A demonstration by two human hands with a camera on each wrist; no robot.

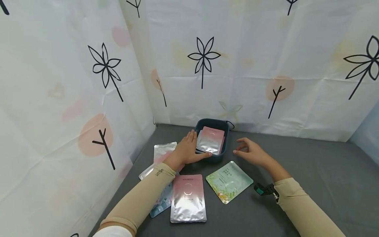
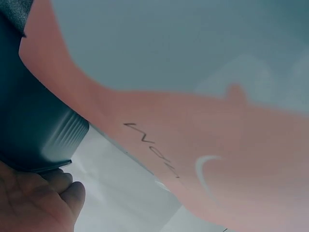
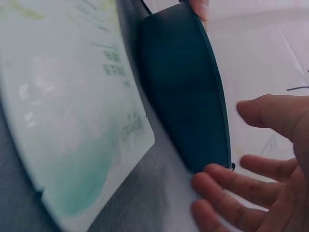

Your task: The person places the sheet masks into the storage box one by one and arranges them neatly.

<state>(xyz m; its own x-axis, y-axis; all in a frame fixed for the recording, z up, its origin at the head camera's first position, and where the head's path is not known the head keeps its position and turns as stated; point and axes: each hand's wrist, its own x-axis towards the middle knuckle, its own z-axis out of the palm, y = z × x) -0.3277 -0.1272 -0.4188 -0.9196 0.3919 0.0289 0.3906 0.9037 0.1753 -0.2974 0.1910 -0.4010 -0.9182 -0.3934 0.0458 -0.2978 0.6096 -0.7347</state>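
A dark teal bin (image 1: 217, 158) stands near the back edge of the table, with pink and silver sachets (image 1: 211, 140) inside. My left hand (image 1: 188, 149) lies against the bin's left side with fingers straight, its thumb reaching across the front rim. The left wrist view has that hand (image 2: 38, 203) beside the bin wall (image 2: 43, 121). Just right of the bin, my right hand (image 1: 251, 153) hovers with loosely bent fingers and nothing in them. In the right wrist view its fingers (image 3: 231, 179) are close to the bin's side (image 3: 183, 87); contact is unclear.
A green sachet (image 1: 229, 182) lies in front of the bin. Left of it rests a pink and silver sachet (image 1: 188, 198), beside a blue one (image 1: 163, 201) partly under my left sleeve. Another silver-pink sachet (image 1: 163, 150) lies behind that forearm. A patterned white curtain (image 1: 242, 65) borders the table.
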